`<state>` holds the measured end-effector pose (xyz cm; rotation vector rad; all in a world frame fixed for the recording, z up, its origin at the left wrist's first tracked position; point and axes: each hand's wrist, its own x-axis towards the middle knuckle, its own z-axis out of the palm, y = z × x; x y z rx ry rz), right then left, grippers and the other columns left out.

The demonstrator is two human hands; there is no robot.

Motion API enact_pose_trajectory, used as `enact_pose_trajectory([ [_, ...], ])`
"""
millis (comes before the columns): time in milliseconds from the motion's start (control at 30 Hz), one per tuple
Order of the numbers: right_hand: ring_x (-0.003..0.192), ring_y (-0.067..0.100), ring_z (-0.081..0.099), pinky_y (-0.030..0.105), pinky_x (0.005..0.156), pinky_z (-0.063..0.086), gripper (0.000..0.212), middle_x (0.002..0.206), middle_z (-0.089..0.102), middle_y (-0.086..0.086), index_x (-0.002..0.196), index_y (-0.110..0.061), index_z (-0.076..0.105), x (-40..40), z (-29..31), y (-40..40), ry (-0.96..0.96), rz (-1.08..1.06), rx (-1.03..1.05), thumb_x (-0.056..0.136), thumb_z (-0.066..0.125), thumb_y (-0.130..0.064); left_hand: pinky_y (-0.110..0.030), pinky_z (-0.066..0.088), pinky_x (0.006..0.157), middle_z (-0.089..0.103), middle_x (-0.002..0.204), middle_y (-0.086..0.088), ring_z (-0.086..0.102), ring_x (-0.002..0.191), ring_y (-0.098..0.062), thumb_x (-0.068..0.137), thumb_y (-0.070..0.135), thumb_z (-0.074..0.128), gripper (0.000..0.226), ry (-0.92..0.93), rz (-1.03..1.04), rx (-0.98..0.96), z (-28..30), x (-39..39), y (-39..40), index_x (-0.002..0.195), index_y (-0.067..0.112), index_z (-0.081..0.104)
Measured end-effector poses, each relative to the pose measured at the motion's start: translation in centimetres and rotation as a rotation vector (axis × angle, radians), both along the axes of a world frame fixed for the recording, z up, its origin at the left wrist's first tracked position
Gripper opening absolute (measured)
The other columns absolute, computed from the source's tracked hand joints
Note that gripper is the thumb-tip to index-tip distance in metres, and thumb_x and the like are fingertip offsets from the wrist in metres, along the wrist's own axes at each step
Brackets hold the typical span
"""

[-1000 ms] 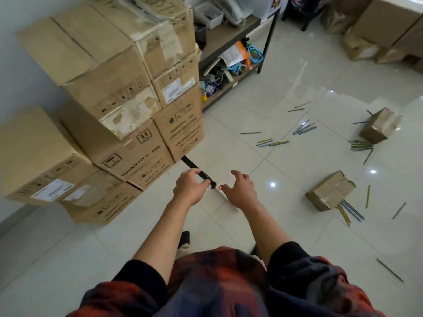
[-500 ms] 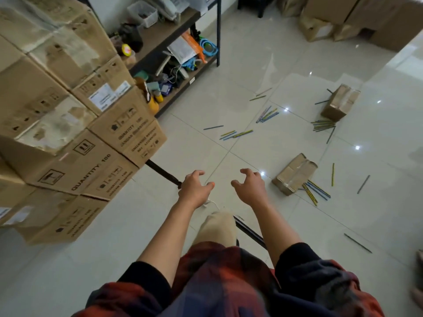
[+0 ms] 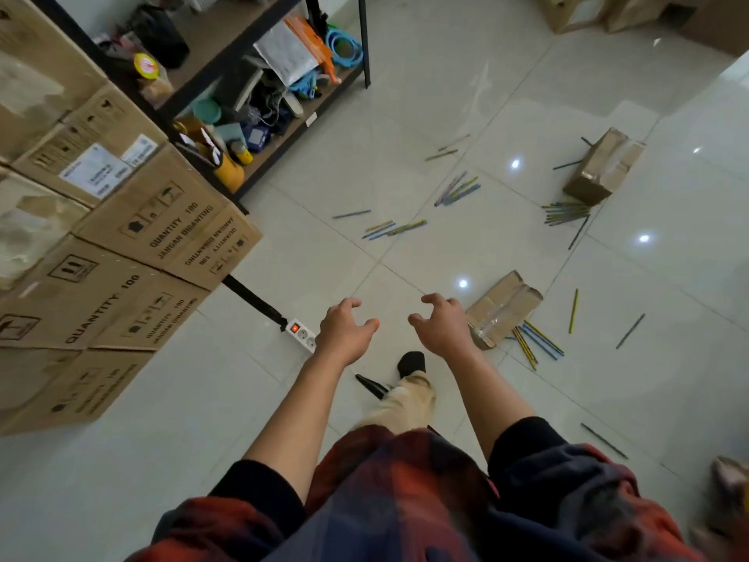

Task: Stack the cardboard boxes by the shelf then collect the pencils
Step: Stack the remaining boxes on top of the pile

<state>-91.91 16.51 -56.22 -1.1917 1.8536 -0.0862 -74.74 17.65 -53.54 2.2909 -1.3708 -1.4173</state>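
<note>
Reaching out over the pale tiled floor (image 3: 425, 75), the left hand (image 3: 344, 328) and the right hand (image 3: 444, 326) hang side by side in the air with nothing in them; the fingers (image 3: 352, 303) of each are spread and loosely curved, a clear gap between the two hands. Two small cardboard boxes lie tipped on the tiles: the near box (image 3: 500, 308) sits just beyond and to the right of the right hand, and the far box (image 3: 604, 168) lies well apart from it, further off to the right. Pencils are scattered across the floor. One bunch of pencils (image 3: 535, 342) lies against the near box, a second bundle (image 3: 565, 212) rests just beside the far box, and a loose group (image 3: 395, 229) lies in the middle of the floor between the shelf and the boxes. A single dark pencil (image 3: 604, 440) lies near the person's right sleeve.

On the left stands a stack of large cardboard cartons (image 3: 121, 253), printed "QUANTITY 100", right beside a dark metal shelf (image 3: 251, 46) crowded with small items. A white power strip (image 3: 302, 336) with a lit red switch lies on the floor just left of the left hand, its black cable running under the cartons. Below the hands, a foot in a dark sock (image 3: 411, 363) is stepping forward.
</note>
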Motion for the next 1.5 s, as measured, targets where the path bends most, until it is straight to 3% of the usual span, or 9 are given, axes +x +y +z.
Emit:
enact_pose_trajectory([
  [300,0.120,0.032,0.051,0.048,0.104,0.042,0.050,0.139,0.042,0.014,0.137,-0.020,0.048,-8.6,-6.6,-5.0,-0.008,-0.052,0.066,0.091,0.059,-0.034,-0.045,0.040,0.106,0.043,0.143,-0.007,0.047,0.127,-0.027,0.091,0.034,0.061,0.051,-0.019,-0.112,0.053,-5.0,-9.8,-5.8,0.137,0.021,0.046],
  [500,0.128,0.033,0.044,0.047,0.107,0.040,0.048,0.141,0.039,0.012,0.137,-0.021,0.049,-14.8,-15.7,-6.7,-0.019,-0.129,0.093,0.091,0.058,-0.033,-0.043,0.038,0.108,0.042,0.145,-0.004,0.045,0.130,-0.025,0.092,0.033,0.060,0.050,-0.022,-0.212,0.077,-13.5,-16.2,-8.4,0.139,0.021,0.045],
  [800,0.137,0.033,0.033,0.051,0.111,0.032,0.051,0.150,0.034,0.009,0.139,-0.028,0.048,-23.2,-39.6,-9.9,0.138,-0.303,0.066,0.091,0.059,-0.039,-0.040,0.037,0.109,0.042,0.146,-0.003,0.044,0.131,-0.023,0.093,0.032,0.058,0.049,-0.001,-0.341,0.067,-38.0,-24.1,-12.6,0.139,0.021,0.045],
  [1000,0.146,0.045,0.003,0.060,0.115,0.013,0.069,0.163,0.000,0.010,0.148,-0.041,0.030,-26.7,-54.0,-10.5,0.295,-0.687,0.040,0.087,0.062,-0.049,-0.029,0.031,0.108,0.041,0.147,-0.006,0.040,0.135,-0.021,0.095,0.029,0.058,0.050,0.057,-0.379,0.034,-53.9,-28.1,-14.7,0.142,0.017,0.043],
  [1100,0.139,0.046,0.019,0.055,0.110,0.022,0.074,0.162,-0.002,0.012,0.149,-0.040,0.029,-27.1,-56.8,-12.8,0.306,-0.833,0.004,0.084,0.061,-0.054,-0.030,0.033,0.108,0.045,0.146,-0.006,0.042,0.135,-0.021,0.098,0.032,0.054,0.048,0.146,-0.332,0.027,-58.1,-31.1,-16.1,0.141,0.014,0.045],
  [1233,0.133,0.039,0.029,0.050,0.104,0.028,0.070,0.162,0.008,0.007,0.144,-0.032,0.041,-26.3,-56.5,-17.1,0.337,-0.798,-0.127,0.081,0.062,-0.054,-0.030,0.044,0.092,0.060,0.131,-0.011,0.055,0.120,-0.027,0.099,0.035,0.048,0.037,0.184,-0.313,-0.021,-60.4,-34.5,-19.1,0.126,0.012,0.057],
  [1300,0.134,0.036,0.030,0.048,0.104,0.028,0.065,0.161,0.012,0.003,0.142,-0.031,0.045,-25.8,-55.8,-18.3,0.323,-0.748,-0.209,0.082,0.060,-0.051,-0.036,0.045,0.098,0.059,0.132,-0.013,0.055,0.120,-0.030,0.098,0.041,0.047,0.044,0.158,-0.242,-0.060,-60.3,-34.6,-20.4,0.129,0.012,0.056],
  [1400,0.136,0.030,0.034,0.043,0.109,0.028,0.065,0.157,0.020,0.007,0.143,-0.025,0.044,-24.9,-55.6,-18.7,0.222,-0.722,-0.373,0.082,0.060,-0.041,-0.038,0.041,0.105,0.053,0.140,-0.012,0.050,0.127,-0.030,0.099,0.042,0.045,0.048,0.151,-0.128,-0.075,-59.7,-33.3,-21.7,0.137,0.013,0.049],
  [1500,0.133,0.027,0.041,0.035,0.111,0.030,0.066,0.148,0.035,0.012,0.144,-0.013,0.040,-24.8,-56.1,-18.8,0.035,-0.747,-0.442,0.084,0.063,-0.031,-0.037,0.044,0.102,0.059,0.132,-0.011,0.054,0.122,-0.030,0.099,0.039,0.046,0.042,0.164,-0.045,-0.124,-59.9,-31.6,-22.3,0.130,0.012,0.054],
])
